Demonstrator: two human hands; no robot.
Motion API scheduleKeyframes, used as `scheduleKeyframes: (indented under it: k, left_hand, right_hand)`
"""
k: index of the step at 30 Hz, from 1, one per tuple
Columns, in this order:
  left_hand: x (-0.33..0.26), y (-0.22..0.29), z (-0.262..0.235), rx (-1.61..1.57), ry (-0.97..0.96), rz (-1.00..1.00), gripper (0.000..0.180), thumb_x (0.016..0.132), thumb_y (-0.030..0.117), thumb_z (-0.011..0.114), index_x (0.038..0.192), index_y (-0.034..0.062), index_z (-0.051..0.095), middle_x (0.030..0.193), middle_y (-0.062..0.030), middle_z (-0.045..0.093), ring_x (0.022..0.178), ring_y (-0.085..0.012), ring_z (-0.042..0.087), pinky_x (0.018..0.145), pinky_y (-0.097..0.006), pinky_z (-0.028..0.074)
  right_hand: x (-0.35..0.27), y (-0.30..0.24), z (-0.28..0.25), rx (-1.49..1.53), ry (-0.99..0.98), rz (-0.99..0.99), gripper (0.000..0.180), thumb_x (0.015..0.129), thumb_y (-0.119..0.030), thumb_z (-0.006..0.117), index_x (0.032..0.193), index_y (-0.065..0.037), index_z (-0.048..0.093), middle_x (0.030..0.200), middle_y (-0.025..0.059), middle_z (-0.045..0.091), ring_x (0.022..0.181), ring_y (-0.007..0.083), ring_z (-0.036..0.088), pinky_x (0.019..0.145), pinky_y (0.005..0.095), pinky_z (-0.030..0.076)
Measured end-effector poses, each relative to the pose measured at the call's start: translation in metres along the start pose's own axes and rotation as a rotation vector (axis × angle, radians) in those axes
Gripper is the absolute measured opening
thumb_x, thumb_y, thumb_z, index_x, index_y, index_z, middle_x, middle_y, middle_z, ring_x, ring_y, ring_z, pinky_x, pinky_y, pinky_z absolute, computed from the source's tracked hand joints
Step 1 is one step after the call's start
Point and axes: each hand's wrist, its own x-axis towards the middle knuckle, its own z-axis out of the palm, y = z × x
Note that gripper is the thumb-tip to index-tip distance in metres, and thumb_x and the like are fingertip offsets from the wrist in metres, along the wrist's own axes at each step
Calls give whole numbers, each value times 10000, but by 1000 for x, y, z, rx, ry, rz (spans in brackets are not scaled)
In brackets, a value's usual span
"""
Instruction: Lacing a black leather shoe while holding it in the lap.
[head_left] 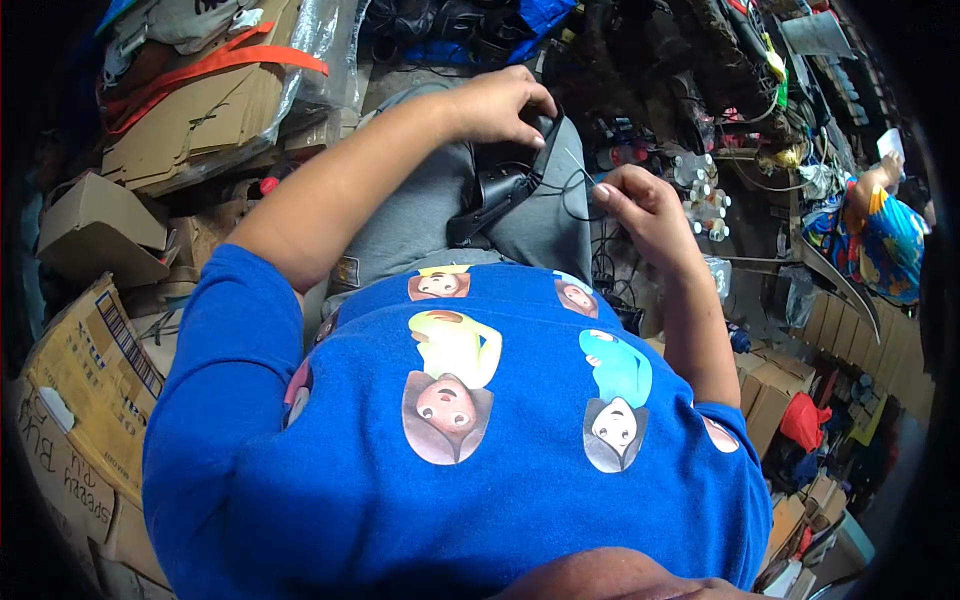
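Observation:
A black shoe-like piece (502, 190) with stitch marks along its edge lies in my lap, between my grey-trousered legs. My left hand (505, 105) curls over its far end, thumb and fingers bent around the dark edge. To the right, my right hand (642, 205) is closed, thumb against the bent index finger, pinching a thin black cord (566, 202). That cord loops across to the shoe-like piece. A thin pale sliver, perhaps a needle, shows near the loop; it is too small to tell.
Flattened cardboard (225, 120) with an orange strap is stacked at the far left, above an open box (100, 230). Small clear bottles (705, 195) stand right of my right hand. Farther right are a curved blade-like piece (845, 285) and another person in patterned clothing (885, 240).

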Motion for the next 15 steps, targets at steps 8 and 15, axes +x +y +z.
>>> scheduleKeyframes:
  k: [8, 15]
  left_hand:
    - [13, 10, -24, -183, -320, -34, 313, 759, 128, 699, 1053, 36, 639, 962, -86, 668, 954, -197, 607, 905, -342, 444]
    - [14, 6, -21, -209, -372, -58, 296, 785, 89, 657, 1077, 44, 657, 1042, -79, 670, 1001, -194, 602, 949, -327, 425]
  right_hand:
    - [20, 2, 21, -290, 17, -91, 192, 823, -79, 644, 1008, -69, 693, 811, 79, 580, 754, 185, 608, 688, 296, 481]
    - [21, -6, 22, -417, 10, -36, 215, 786, -94, 616, 978, -84, 713, 789, 102, 567, 727, 228, 608, 686, 321, 487]
